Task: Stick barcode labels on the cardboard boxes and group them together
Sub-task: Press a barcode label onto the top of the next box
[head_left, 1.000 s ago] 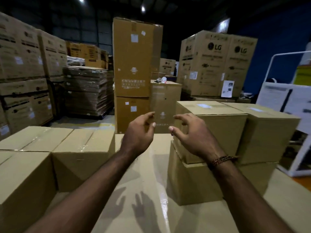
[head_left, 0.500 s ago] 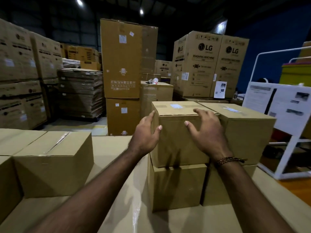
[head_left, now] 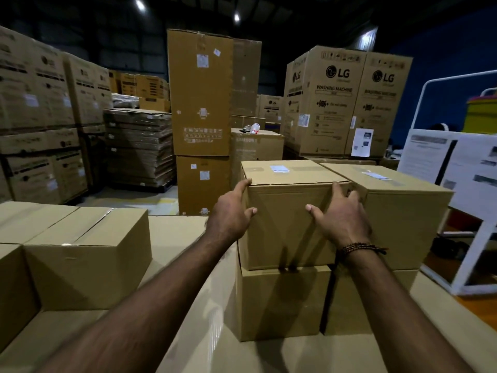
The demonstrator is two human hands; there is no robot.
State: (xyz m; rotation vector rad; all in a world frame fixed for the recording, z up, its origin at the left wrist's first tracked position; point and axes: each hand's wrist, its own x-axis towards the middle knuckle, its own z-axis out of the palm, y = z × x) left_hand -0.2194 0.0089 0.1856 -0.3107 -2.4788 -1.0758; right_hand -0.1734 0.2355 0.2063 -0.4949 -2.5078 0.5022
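Gripping the labelled upper brown cardboard box (head_left: pixel 285 224) with my left hand (head_left: pixel 231 214) and right hand (head_left: pixel 343 218), fingers spread on its sides; contents unseen.

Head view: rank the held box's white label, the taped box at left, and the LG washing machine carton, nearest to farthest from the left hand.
1. White label, on the held box's top, just right of the left hand.
2. Taped box, low at left.
3. LG washing machine carton, far back right.
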